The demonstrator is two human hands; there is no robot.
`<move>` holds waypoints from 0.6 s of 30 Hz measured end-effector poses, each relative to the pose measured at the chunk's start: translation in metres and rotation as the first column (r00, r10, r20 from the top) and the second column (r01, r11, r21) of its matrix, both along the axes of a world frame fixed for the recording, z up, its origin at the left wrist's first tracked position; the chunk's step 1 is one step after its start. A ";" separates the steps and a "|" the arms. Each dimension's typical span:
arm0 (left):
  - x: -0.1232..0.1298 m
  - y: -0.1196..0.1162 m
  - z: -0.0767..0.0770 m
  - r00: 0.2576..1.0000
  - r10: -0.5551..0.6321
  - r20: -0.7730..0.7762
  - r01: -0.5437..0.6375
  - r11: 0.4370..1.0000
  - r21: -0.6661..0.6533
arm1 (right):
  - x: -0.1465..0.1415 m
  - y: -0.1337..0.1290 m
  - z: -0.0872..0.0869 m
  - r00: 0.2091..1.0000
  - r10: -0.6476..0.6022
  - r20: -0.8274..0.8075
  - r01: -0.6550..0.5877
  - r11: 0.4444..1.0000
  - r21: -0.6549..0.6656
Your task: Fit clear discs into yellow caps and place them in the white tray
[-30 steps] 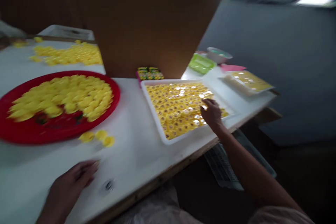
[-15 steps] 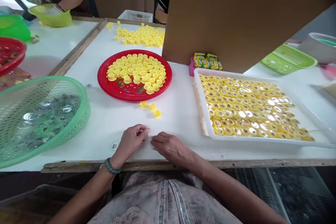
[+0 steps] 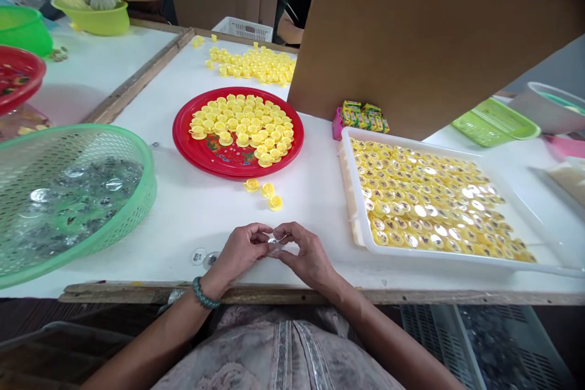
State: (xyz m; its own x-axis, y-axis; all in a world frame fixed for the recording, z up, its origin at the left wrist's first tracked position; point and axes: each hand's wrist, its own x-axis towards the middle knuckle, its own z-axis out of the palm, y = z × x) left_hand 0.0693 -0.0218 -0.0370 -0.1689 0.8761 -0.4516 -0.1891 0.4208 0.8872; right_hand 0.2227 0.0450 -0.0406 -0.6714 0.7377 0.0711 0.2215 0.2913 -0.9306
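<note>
My left hand (image 3: 243,251) and my right hand (image 3: 305,253) meet fingertip to fingertip above the front of the table. Between them they pinch a small clear plastic piece (image 3: 274,243), its shape partly covered by the fingers. Beside my left wrist, two clear discs with dark printed marks lie flat: one disc (image 3: 198,256) and another disc (image 3: 211,260) partly behind the wrist. Just beyond my fingers sit three loose yellow cup-shaped pieces (image 3: 267,190). Behind those, a red tray (image 3: 219,164) carries many more of the same yellow pieces.
On the left, a green mesh basket (image 3: 148,195) holds clear plastic pieces. A white tray (image 3: 361,219) at right holds rows of yellow pieces with clear, printed tops. A cardboard panel (image 3: 402,30) stands behind it. Across the table, a gloved person works over a yellow-green bowl (image 3: 98,21).
My right hand has risen from the table and joined the left at a clear plastic piece. A second clear disc now shows beside my left wrist. The view has shifted slightly.
</note>
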 end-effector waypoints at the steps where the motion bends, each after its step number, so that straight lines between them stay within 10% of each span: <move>1: 0.001 0.001 0.003 0.998 0.035 0.043 -0.036 0.999 0.021 | -0.001 0.001 0.002 1.000 -0.014 -0.026 0.013 0.999 -0.043; 8: 0.004 0.007 0.017 0.977 0.182 0.107 -0.194 0.974 0.113 | -0.002 0.009 0.012 0.979 -0.113 -0.169 0.014 0.866 -0.500; 18: 0.004 0.008 0.023 0.982 0.106 -0.159 -0.081 0.985 0.152 | -0.004 0.017 0.025 0.959 -0.143 -0.243 -0.011 0.843 -0.538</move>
State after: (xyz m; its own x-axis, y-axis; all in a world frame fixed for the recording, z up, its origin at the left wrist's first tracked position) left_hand 0.0735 -0.0139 -0.0145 -0.3151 0.9067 -0.2804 -0.0665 0.2736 0.9595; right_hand 0.2186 0.0624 -0.0159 -0.6320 0.7546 -0.1763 -0.0531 -0.2691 -0.9617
